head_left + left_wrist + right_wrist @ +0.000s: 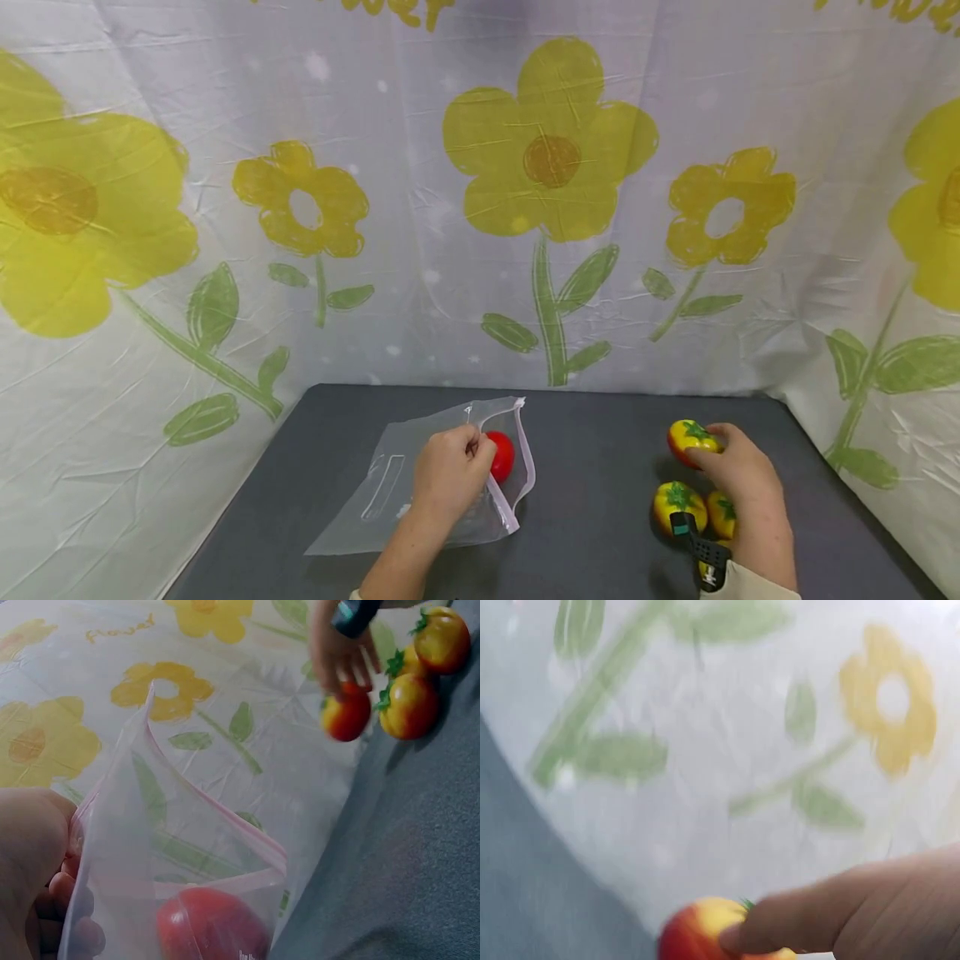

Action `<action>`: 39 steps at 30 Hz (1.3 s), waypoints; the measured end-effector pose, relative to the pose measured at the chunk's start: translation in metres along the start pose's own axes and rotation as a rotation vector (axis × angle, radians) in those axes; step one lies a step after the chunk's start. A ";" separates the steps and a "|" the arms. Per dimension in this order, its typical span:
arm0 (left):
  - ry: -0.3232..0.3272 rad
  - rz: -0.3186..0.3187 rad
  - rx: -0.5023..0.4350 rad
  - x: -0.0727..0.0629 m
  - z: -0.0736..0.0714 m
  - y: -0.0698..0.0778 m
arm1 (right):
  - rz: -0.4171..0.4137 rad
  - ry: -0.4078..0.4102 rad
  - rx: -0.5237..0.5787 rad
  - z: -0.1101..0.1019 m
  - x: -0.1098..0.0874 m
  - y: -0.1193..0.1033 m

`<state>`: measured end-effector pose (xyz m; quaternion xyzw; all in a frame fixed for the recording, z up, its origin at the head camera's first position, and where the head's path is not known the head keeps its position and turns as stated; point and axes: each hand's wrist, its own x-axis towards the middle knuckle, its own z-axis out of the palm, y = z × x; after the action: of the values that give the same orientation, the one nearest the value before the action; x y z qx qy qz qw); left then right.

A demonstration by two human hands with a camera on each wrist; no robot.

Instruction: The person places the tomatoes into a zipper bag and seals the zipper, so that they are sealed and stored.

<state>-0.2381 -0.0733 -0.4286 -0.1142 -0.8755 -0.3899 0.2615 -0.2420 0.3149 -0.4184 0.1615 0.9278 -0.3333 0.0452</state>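
My left hand [450,471] pinches the edge of a clear zip bag [393,492] near its mouth. The pink-white zip strip [528,454] gapes on the right side. Inside the bag, close to the mouth, lies a red round fruit [501,457], seen through the plastic [210,926] in the left wrist view. My right hand [742,467] grips a yellow-and-red toy fruit [690,440] with a green leafy top, thumb and fingers on its sides. This fruit [697,926] shows at the bottom of the right wrist view.
Several similar yellow-and-red fruits [678,504] stand grouped on the dark grey table [585,500], just below the right hand. A black wrist camera [705,550] partly hides them. White cloth with yellow flowers [420,275] encloses the table's back and sides.
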 end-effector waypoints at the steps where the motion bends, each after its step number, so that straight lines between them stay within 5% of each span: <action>1: -0.002 -0.004 -0.003 0.000 0.000 0.000 | -0.040 -0.008 0.015 0.000 -0.003 -0.008; 14: 0.029 0.024 -0.034 -0.002 0.000 -0.001 | -0.508 -0.135 0.200 0.043 -0.057 -0.108; 29: 0.147 0.182 -0.042 0.001 0.004 0.000 | -0.657 -0.018 0.048 0.100 -0.078 -0.150; 39: 0.137 0.193 -0.060 -0.001 0.005 -0.002 | -0.751 -0.121 0.081 0.110 -0.078 -0.151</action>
<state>-0.2400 -0.0708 -0.4335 -0.1787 -0.8284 -0.3958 0.3537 -0.2204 0.1146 -0.3980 -0.2080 0.9041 -0.3718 -0.0316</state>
